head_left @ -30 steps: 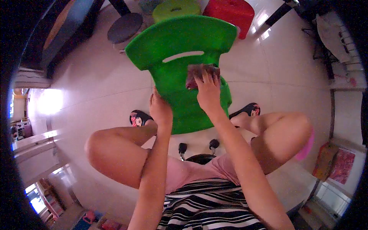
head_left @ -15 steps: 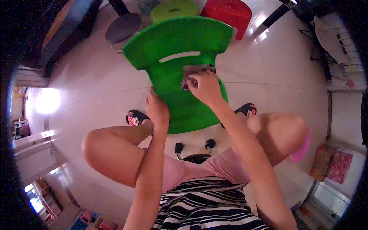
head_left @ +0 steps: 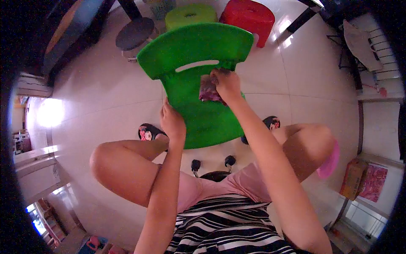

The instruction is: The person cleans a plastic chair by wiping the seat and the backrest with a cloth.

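Since the earlier frame, your right hand [head_left: 227,84] has shifted away from you, toward the slot [head_left: 197,65] in the green chair [head_left: 189,97]. Nearest you is your striped top [head_left: 224,224]. Farther out, your left hand [head_left: 172,122] rests along the chair's left edge; whether its fingers grip underneath, I cannot tell. Beyond that, the cloth [head_left: 207,91] is on the chair, short of the slot; your right fingers pinch its upper right part. Most of it extends leftward and back toward you from those fingers, its long axis partly hidden. Your right hand is nearer. Farthest, a red stool [head_left: 249,17] stands on the floor.
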The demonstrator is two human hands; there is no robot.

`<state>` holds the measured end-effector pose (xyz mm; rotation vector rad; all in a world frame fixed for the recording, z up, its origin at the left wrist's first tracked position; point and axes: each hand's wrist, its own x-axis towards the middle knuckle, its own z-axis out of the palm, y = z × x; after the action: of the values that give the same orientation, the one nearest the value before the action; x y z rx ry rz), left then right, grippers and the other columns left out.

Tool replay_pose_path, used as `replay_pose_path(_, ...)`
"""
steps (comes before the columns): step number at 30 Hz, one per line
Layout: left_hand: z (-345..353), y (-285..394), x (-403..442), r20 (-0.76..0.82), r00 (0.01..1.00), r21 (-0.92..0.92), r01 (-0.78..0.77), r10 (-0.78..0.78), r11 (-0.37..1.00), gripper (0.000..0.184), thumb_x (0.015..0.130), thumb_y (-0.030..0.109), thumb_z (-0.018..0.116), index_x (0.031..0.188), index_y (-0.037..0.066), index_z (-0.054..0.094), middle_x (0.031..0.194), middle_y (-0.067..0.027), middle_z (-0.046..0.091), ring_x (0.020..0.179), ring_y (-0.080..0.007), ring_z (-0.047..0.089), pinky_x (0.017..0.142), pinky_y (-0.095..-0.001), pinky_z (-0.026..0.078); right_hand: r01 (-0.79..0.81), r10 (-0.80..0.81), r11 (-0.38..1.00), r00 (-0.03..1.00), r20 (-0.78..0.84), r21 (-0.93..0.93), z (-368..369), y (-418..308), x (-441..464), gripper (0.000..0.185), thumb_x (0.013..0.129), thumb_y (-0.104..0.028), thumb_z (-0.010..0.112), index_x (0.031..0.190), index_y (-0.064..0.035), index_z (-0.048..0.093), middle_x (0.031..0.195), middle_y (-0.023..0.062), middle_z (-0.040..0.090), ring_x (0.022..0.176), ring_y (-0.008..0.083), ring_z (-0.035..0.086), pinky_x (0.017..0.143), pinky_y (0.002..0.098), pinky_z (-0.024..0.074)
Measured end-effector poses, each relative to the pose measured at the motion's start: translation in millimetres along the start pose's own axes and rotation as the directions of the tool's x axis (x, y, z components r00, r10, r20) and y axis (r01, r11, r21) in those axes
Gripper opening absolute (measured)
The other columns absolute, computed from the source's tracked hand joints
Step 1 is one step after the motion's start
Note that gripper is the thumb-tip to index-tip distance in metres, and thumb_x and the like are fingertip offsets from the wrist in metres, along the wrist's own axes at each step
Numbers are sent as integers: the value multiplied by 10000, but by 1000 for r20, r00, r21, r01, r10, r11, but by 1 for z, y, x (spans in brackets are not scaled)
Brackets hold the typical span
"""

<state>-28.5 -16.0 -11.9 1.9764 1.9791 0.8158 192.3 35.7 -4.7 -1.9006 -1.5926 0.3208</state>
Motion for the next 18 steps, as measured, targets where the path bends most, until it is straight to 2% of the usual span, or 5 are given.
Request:
replay_pose_path(3,2,-3,-1,-4,1000,21,-7,7,1000,389,881,28,438,1270,39,454,1171,-151,579,1104,-342,520,887,-429,456,214,-208,935,977,52,-283,1,3,-1,154,759,-192,583,888,-162,662,937,77,638,852,288,622,711,424,513)
replay_pose_path(6,2,-4,-2,45,999,23,26,-27,999,398,872,20,443,1270,43,457,1175,-141,579,1114,-334,519,889,-418,458,280,-306,896,952,-23,-346,12,25,5,179,753,-182,585,911,-168,668,1015,51,613,890,266,615,715,403,518)
replay_pose_path(9,2,-5,-2,36,999,21,9,-9,1000,413,857,6,455,1269,45,459,1169,-140,579,1114,-332,518,893,-412,456,547,-577,620,804,145,-562,-19,22,13,214,748,-176,588,944,-174,673,1116,30,570,942,244,596,731,377,523)
replay_pose_path(14,5,-4,-3,2,1000,13,-10,10,1000,450,830,-17,473,1275,44,449,1154,-152,578,1098,-340,522,893,-417,452,562,-576,543,790,210,-624,-31,9,20,260,730,-145,587,979,-127,656,1119,35,536,966,224,568,770,352,523)
replay_pose_path(18,2,-2,-2,2,1000,9,-26,26,1000,472,817,-24,479,1283,43,440,1150,-155,577,1088,-347,523,889,-426,450,564,-652,606,756,55,-561,-39,-10,12,289,729,-139,597,1007,-66,629,1073,42,534,955,220,563,774,358,521)
